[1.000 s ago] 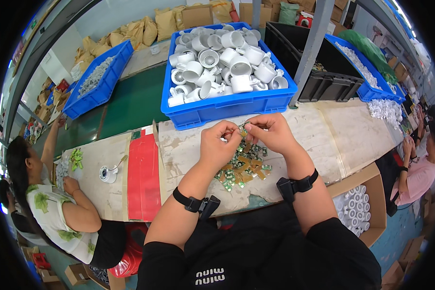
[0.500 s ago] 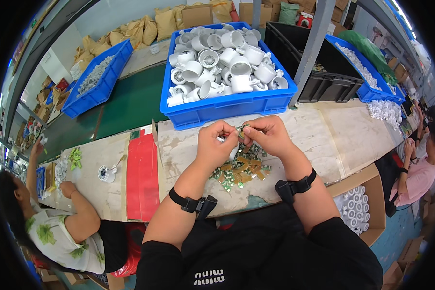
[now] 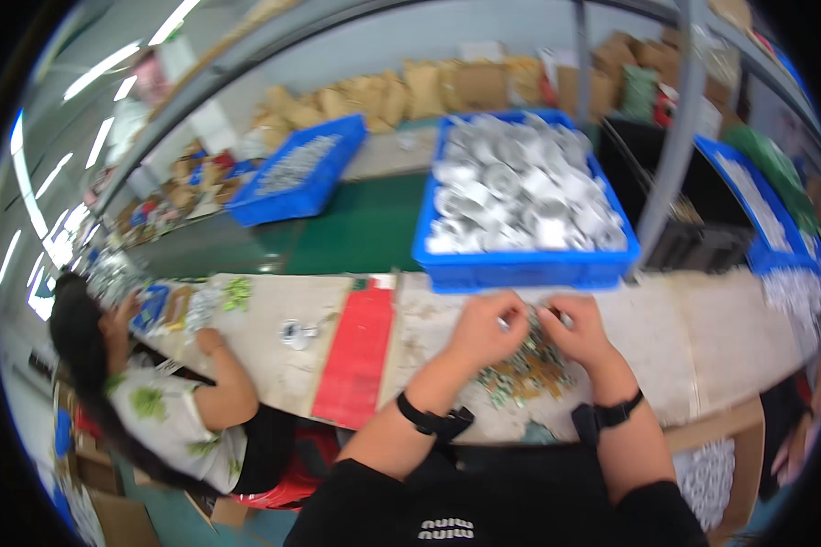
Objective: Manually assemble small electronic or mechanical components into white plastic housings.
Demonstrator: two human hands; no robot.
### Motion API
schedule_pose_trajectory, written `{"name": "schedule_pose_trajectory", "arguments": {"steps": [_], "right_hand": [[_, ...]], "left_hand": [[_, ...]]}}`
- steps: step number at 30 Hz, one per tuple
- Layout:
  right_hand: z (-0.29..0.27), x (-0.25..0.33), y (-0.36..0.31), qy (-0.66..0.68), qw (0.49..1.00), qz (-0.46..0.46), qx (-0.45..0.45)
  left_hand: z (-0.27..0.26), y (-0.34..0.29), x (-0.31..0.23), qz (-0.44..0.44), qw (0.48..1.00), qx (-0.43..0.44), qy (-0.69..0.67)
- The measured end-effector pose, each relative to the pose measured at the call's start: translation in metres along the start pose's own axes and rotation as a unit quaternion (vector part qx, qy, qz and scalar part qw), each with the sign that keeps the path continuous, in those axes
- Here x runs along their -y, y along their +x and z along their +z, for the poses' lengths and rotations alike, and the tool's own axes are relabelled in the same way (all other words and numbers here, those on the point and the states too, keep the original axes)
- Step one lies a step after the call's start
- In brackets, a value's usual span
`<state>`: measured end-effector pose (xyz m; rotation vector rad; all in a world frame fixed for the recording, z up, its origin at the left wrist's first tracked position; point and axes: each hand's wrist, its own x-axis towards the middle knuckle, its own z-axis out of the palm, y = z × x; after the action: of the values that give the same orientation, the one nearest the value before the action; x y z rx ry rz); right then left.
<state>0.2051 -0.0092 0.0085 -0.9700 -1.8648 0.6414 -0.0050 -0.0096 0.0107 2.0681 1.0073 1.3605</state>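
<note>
Head view shows your pile of small circuit boards (image 3: 525,376) on the pale worktop (image 3: 652,342), just beneath and between your hands, near the front of the blue crate (image 3: 529,272); the pieces are green and tan, loosely heaped and blurred. Your left hand (image 3: 491,328) curls its fingers in toward the thumb, a pale bit showing among them. Your right hand (image 3: 575,330) bends likewise, close beside it. You cannot tell from the blur what either grips.

We see tube lights (image 3: 102,70) overhead at left, a pale wall (image 3: 374,55) behind tan sacks (image 3: 422,89), a grey post (image 3: 680,137), teal floor (image 3: 269,527) below the table (image 3: 639,346).
</note>
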Motion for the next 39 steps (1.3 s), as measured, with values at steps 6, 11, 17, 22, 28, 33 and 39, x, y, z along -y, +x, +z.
{"name": "schedule_pose_trajectory", "arguments": {"steps": [6,11,17,22,28,33,39], "right_hand": [[0.010,-0.017,-0.012,-0.028,0.996,0.040,-0.079],[0.035,0.023,-0.010,-0.038,0.999,0.004,-0.009],[0.036,0.026,-0.015,-0.073,0.996,-0.056,0.008],[0.038,0.025,-0.016,-0.056,0.998,-0.038,0.006],[0.036,0.013,-0.018,-0.063,0.998,-0.007,0.020],[0.041,-0.003,-0.010,-0.082,0.995,-0.054,0.025],[0.035,-0.005,-0.011,-0.080,0.996,-0.018,0.019]], "left_hand": [[-0.068,-0.025,-0.001,-0.062,0.970,0.006,0.237],[-0.186,-0.083,0.070,-0.198,0.823,-0.117,0.520],[-0.157,-0.155,0.042,-0.114,0.853,-0.048,0.508],[-0.157,-0.157,0.050,-0.171,0.853,-0.033,0.492],[-0.219,-0.121,0.092,-0.237,0.851,-0.102,0.457],[-0.196,-0.064,0.067,-0.118,0.900,-0.180,0.380],[-0.075,0.056,0.017,-0.072,0.967,-0.145,0.196]]}}
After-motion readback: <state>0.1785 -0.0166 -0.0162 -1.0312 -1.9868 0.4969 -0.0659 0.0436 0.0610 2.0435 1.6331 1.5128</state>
